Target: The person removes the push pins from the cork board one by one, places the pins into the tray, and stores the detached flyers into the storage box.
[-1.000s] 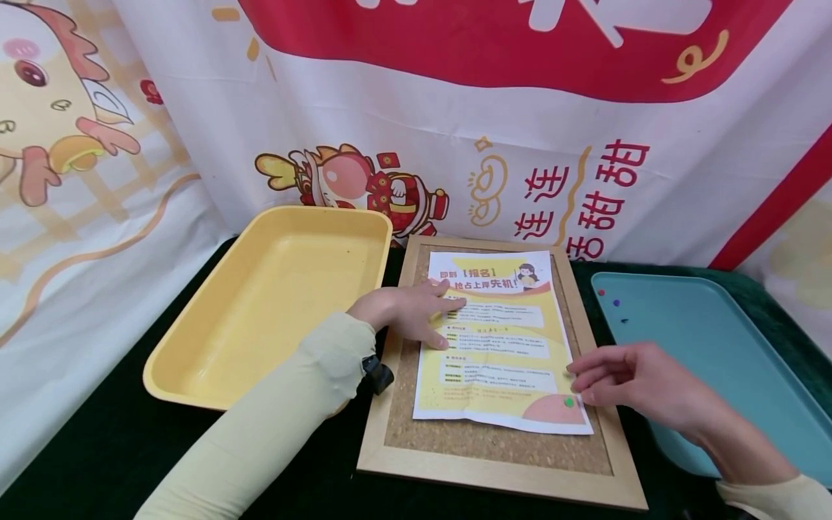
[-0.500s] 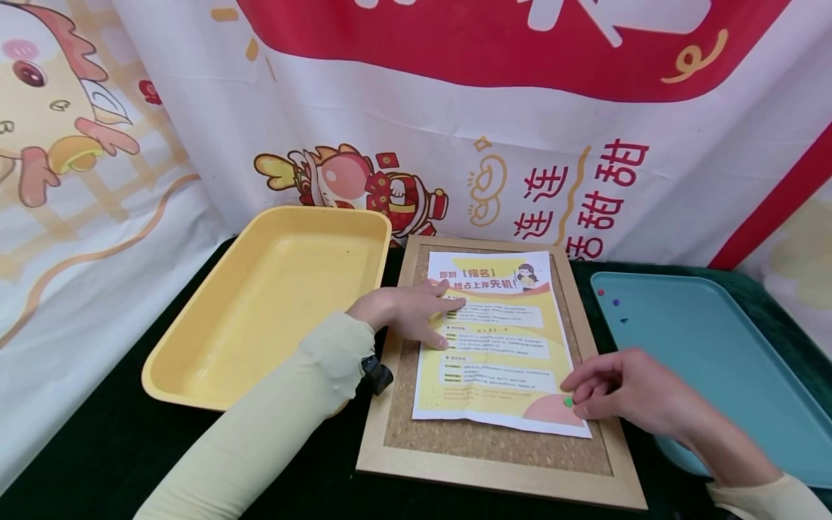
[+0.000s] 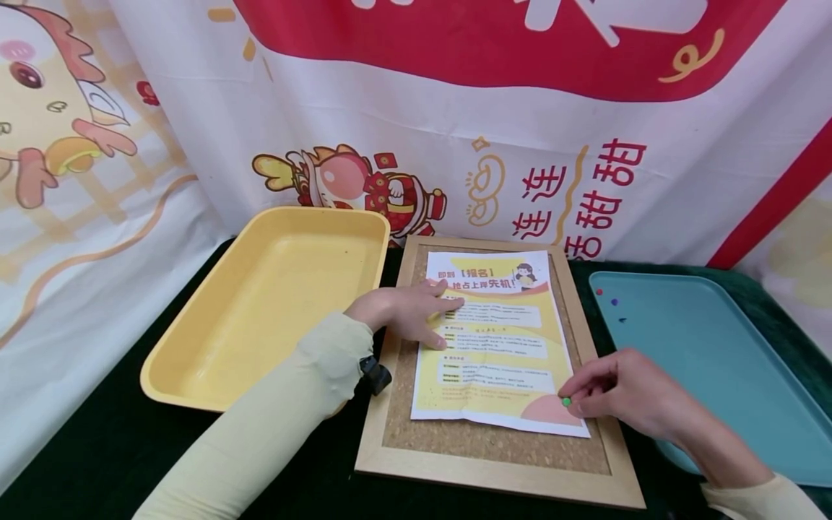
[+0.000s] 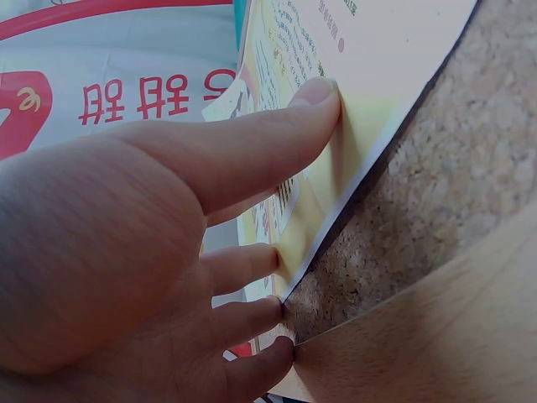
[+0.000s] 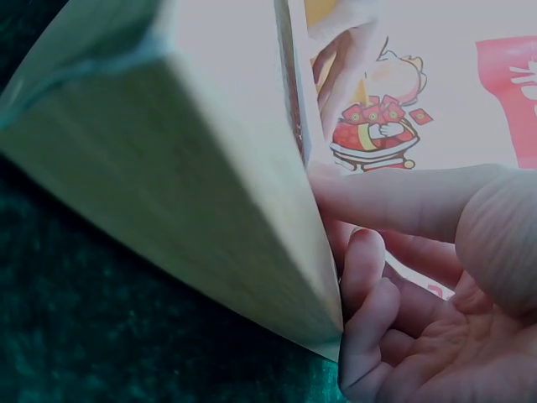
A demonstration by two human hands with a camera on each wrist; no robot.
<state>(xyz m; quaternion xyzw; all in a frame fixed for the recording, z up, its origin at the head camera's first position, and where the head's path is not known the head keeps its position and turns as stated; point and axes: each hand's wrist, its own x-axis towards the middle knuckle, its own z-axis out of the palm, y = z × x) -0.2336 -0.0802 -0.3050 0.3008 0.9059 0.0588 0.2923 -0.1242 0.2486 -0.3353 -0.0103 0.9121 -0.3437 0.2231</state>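
Observation:
A yellow printed sheet (image 3: pixel 484 339) lies on a wood-framed cork board (image 3: pixel 500 440). My left hand (image 3: pixel 409 312) rests on the sheet's left edge with fingers spread, thumb and fingertips pressing the paper. At the lower right corner of the sheet, my right hand (image 3: pixel 627 390) pinches a small green push pin (image 3: pixel 566 401) between thumb and index finger. The other right fingers are curled near the board's right side. In the right wrist view the pin is hidden, and the thumb lies over the edge of the wooden frame (image 5: pixel 218 193).
To the left stands a deep yellow tray (image 3: pixel 188 393). A blue-green tray (image 3: pixel 708 347) on the right holds a few small pins (image 3: pixel 614 302) near its far left corner. Dark green cloth (image 3: pixel 292 477) covers the table, and a printed banner (image 3: pixel 390 101) hangs behind.
My right hand has shifted slightly left, from the sheet's right edge beside the green push pin to pinching the pin. The left hand stays in place on the sheet.

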